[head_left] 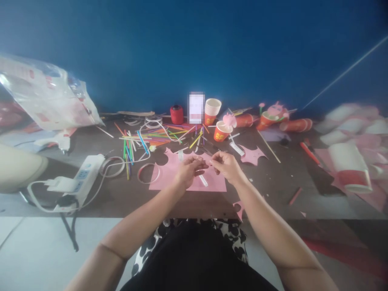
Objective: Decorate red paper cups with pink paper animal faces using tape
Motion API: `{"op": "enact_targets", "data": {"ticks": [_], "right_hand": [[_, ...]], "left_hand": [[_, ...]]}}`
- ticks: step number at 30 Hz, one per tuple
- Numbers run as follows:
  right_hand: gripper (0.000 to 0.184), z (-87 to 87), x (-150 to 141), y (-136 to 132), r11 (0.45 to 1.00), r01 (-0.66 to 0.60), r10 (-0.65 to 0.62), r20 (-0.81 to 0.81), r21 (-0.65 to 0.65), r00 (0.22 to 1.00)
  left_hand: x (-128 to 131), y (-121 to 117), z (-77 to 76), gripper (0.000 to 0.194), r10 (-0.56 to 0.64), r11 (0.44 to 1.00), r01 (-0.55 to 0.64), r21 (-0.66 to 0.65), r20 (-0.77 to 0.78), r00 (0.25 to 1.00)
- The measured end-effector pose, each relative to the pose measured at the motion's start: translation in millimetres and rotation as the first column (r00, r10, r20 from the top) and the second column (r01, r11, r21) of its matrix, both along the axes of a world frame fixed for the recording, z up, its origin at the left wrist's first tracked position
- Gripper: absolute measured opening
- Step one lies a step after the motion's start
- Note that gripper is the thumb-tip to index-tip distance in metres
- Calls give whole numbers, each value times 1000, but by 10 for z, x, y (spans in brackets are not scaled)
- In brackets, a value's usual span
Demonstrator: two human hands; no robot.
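Note:
Over a cut pink paper sheet [169, 180] my two hands come close together at the middle of the table. My left hand [190, 170] is closed, its fingertips pressed together and pointing right. Facing it, my right hand [226, 165] pinches with thumb and forefinger. Anything between the fingers is too small to make out. A white strip [203, 181] lies on the pink sheet just below my hands. Beyond my right hand, a pink scrap with scalloped edges [253, 155] and a white tube-like piece [237, 148] rest on the dark table.
Colourful sticks [142, 141] lie scattered behind to the left, near tape rolls [148, 173]. A power strip [86, 178] with a white cable and a glue gun [62, 141] are at the left. Red paper cups [222, 132] stand at the back; blurred white cups [348, 165] fill the right.

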State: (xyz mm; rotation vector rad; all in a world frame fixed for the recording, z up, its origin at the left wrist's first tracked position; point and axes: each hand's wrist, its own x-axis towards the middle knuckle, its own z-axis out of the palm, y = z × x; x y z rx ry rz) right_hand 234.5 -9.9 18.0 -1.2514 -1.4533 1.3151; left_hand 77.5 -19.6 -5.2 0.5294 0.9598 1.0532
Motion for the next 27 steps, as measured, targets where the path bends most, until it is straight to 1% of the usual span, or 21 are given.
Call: {"op": "enact_targets", "data": {"ticks": [11, 27], "right_hand": [[18, -74, 29, 15, 997, 26, -29, 41, 72, 999], [20, -7, 49, -13, 997, 29, -30, 10, 72, 1000]], "left_hand": [[51, 15, 16, 25, -19, 1000, 18, 23, 58, 998], [79, 5, 38, 22, -31, 999, 28, 30, 78, 996]]}}
